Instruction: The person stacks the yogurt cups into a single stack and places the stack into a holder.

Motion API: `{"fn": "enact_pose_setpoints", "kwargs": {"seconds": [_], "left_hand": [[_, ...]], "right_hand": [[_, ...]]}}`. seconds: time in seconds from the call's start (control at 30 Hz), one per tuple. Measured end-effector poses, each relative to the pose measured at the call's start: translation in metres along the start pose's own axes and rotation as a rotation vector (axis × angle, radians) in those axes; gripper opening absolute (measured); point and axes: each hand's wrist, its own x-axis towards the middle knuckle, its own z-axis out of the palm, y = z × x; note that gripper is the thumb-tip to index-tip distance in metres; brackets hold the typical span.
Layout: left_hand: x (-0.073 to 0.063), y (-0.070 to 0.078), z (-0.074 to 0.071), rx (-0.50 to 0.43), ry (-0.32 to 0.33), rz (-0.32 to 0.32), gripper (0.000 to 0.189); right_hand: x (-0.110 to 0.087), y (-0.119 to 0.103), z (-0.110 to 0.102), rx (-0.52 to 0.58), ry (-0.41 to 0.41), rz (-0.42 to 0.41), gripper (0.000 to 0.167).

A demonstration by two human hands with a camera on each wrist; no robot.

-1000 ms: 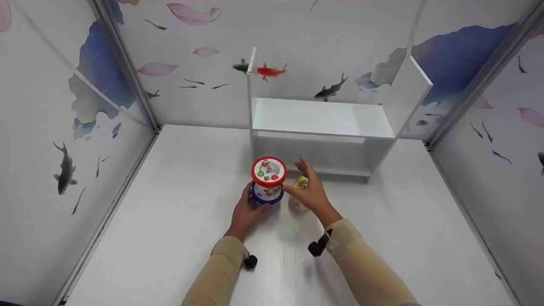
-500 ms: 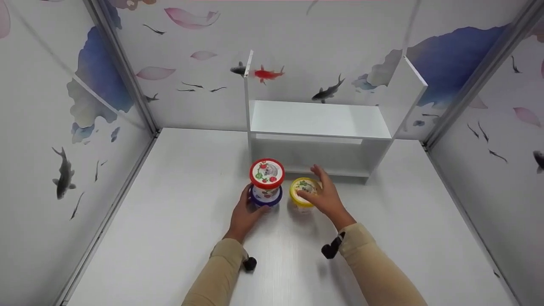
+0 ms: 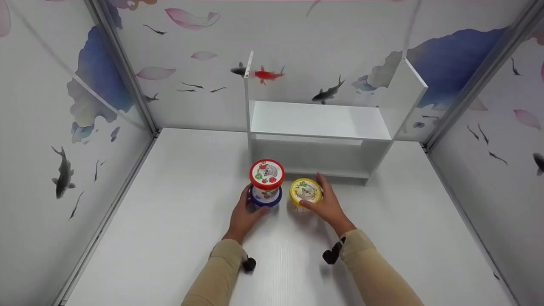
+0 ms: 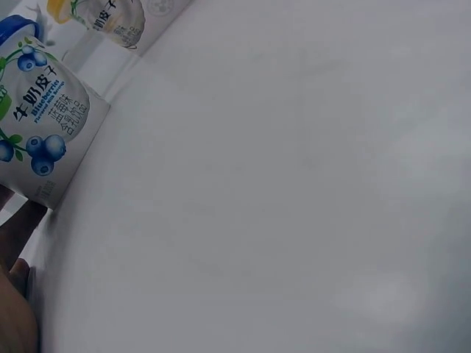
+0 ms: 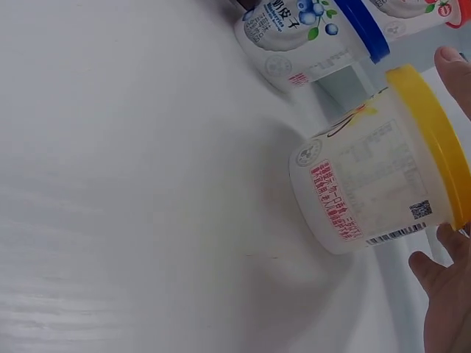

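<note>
In the head view my left hand point(image 3: 245, 216) holds a blue-lidded tub point(image 3: 265, 199) with blueberries printed on its white side, fingers to its left and thumb at its front. A red-lidded tub point(image 3: 267, 173) is stacked on top of it. Just to the right stands a yellow-lidded tub point(image 3: 305, 192). My right hand point(image 3: 331, 208) is spread around that tub's right side, its thumb over the lid's near edge. In the right wrist view the thumb point(image 5: 455, 73) shows a gap from the yellow lid point(image 5: 434, 140), while other fingers point(image 5: 430, 268) lie close by the lid's lower side.
A white shelf unit point(image 3: 321, 120) with tall side panels stands right behind the tubs on the white table point(image 3: 191, 191). Walls with painted fish point(image 3: 268, 75) enclose the table at the back and both sides.
My right hand has moved rightward off the stack's side and come down around the yellow-lidded tub, which it largely covered before. My left hand stays at the blue-lidded tub.
</note>
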Motion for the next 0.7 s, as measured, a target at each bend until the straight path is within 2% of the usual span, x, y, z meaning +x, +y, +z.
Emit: {"fn": "enact_pose_setpoints", "kwargs": {"seconds": [0.33,0.7], "left_hand": [[-0.001,0.001,0.0,0.0,-0.008,-0.027,0.103],[0.0,0.0,0.001,0.003,0.007,-0.042,0.105]], "right_hand": [[-0.004,0.011,0.005,0.041,-0.018,0.077,0.123],[-0.008,0.013,0.009,0.098,-0.013,0.103,0.112]]}}
